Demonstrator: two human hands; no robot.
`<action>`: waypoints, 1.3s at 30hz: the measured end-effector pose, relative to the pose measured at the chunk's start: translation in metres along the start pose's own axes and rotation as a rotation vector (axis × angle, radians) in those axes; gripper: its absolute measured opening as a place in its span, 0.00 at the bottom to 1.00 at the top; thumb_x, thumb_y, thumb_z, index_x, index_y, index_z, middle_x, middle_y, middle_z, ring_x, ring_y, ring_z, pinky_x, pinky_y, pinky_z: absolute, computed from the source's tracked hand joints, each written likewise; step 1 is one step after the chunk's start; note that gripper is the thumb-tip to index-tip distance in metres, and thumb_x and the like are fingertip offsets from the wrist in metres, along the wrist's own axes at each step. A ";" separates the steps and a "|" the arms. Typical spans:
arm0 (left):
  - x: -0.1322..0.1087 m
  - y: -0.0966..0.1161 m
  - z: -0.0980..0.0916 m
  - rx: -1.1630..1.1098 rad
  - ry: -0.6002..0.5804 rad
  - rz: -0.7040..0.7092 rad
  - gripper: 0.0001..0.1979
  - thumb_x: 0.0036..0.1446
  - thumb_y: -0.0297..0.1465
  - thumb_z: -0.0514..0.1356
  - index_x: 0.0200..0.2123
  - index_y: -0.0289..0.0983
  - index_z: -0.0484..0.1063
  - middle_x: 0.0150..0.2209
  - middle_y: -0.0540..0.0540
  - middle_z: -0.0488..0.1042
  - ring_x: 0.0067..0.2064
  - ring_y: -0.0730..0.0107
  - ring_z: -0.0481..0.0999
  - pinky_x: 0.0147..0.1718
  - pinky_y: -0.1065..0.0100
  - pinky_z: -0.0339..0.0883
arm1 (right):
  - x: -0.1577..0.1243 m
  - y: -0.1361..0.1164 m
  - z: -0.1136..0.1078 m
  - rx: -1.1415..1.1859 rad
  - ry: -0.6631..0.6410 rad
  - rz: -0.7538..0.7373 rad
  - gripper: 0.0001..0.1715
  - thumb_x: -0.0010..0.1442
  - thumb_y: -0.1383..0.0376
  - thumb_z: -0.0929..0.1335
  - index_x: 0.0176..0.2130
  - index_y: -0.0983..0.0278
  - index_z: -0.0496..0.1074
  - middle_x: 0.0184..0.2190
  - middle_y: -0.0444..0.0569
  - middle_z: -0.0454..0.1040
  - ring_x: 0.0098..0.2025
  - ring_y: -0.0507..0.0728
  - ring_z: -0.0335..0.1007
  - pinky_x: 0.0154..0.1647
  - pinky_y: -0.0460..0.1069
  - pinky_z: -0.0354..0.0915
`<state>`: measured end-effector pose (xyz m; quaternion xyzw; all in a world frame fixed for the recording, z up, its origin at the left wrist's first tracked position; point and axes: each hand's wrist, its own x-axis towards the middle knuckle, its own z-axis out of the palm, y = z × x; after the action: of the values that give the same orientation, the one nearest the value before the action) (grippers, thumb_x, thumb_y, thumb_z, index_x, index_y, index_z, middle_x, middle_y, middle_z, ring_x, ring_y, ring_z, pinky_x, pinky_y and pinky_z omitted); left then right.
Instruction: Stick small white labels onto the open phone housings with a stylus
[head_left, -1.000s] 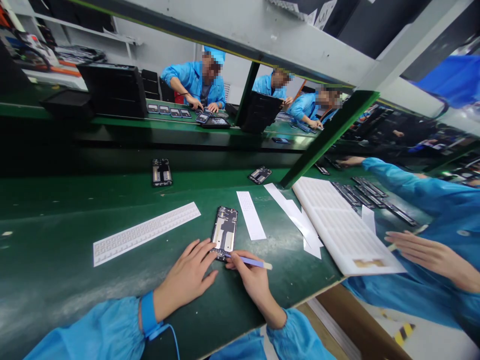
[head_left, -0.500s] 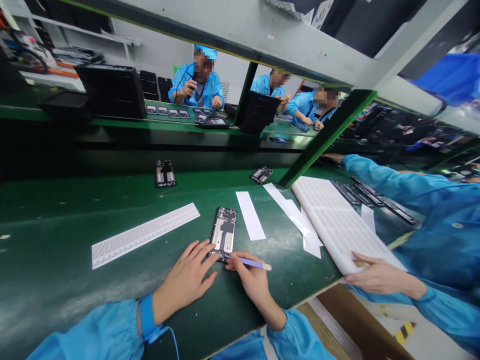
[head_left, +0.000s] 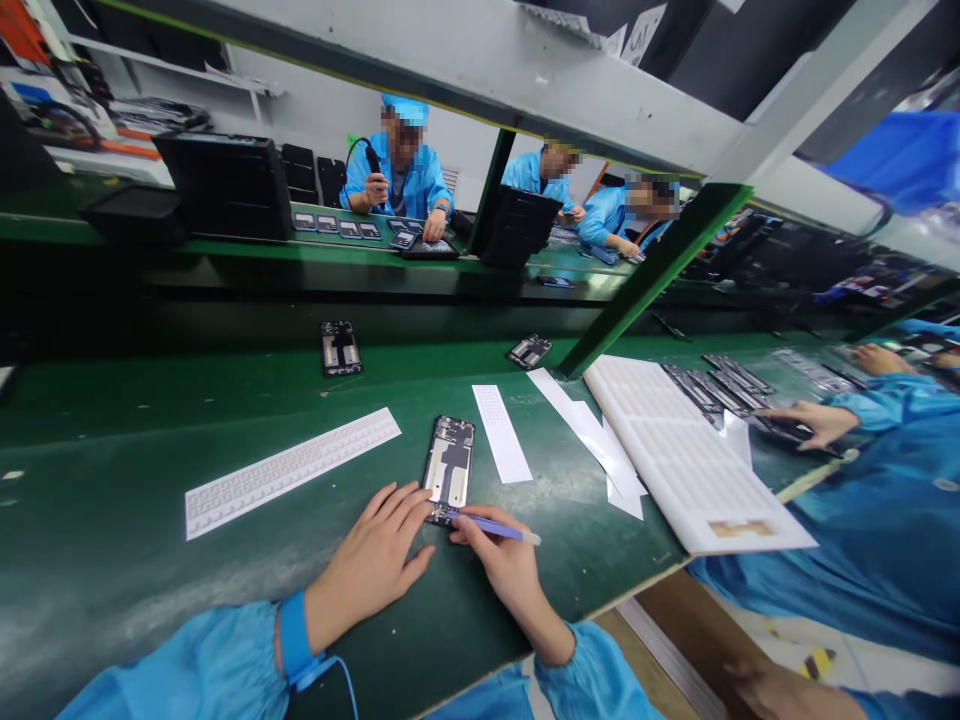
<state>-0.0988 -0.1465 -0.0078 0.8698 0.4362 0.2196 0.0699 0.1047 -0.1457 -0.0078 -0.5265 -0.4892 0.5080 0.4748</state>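
An opened phone body [head_left: 449, 468] lies on the green bench [head_left: 112, 560] in front of me, its inner parts facing up. My left hand [head_left: 371, 558] rests flat beside its lower left corner, fingers spread and fingertips touching the frame. My right hand [head_left: 504, 568] is closed on a thin blue stick tool [head_left: 495, 529], whose tip presses at the phone's bottom edge. A long white sticker strip [head_left: 289, 471] lies to the left and a shorter white strip [head_left: 502, 432] to the right of the phone.
A white foam tray [head_left: 679, 450] and loose paper strips lie at right. A co-worker in a blue sleeve [head_left: 885, 500] sits beside me, a hand [head_left: 810, 422] on phone parts. Two more phone bodies [head_left: 341, 347] ride the conveyor. Several workers sit across the line.
My hands and the phone stay nearly still. The co-worker's hand at right has left the foam tray's near corner and now reaches farther back to the row of phone parts.
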 end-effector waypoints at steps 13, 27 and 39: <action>0.001 0.002 -0.002 0.020 -0.044 -0.030 0.19 0.61 0.35 0.58 0.56 0.40 0.66 0.61 0.45 0.66 0.63 0.56 0.62 0.64 0.50 0.53 | 0.003 0.001 -0.002 -0.093 -0.051 -0.013 0.15 0.56 0.53 0.74 0.34 0.62 0.79 0.24 0.49 0.80 0.28 0.61 0.80 0.31 0.50 0.73; 0.000 -0.002 -0.002 0.034 -0.029 -0.006 0.19 0.62 0.36 0.56 0.56 0.40 0.66 0.60 0.44 0.67 0.63 0.56 0.63 0.64 0.49 0.53 | 0.002 0.005 0.002 0.050 0.014 0.020 0.23 0.52 0.48 0.75 0.33 0.65 0.77 0.27 0.53 0.81 0.27 0.59 0.79 0.29 0.49 0.74; 0.062 0.066 0.028 0.300 -0.018 -0.249 0.16 0.60 0.35 0.59 0.52 0.46 0.71 0.67 0.43 0.54 0.66 0.42 0.51 0.54 0.39 0.62 | 0.095 -0.018 -0.053 -0.044 0.205 -0.272 0.23 0.58 0.47 0.70 0.39 0.64 0.75 0.32 0.52 0.80 0.30 0.58 0.78 0.33 0.51 0.74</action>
<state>-0.0061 -0.1362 0.0077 0.8118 0.5675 0.1342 -0.0300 0.1574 -0.0496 0.0054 -0.5147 -0.5158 0.3721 0.5749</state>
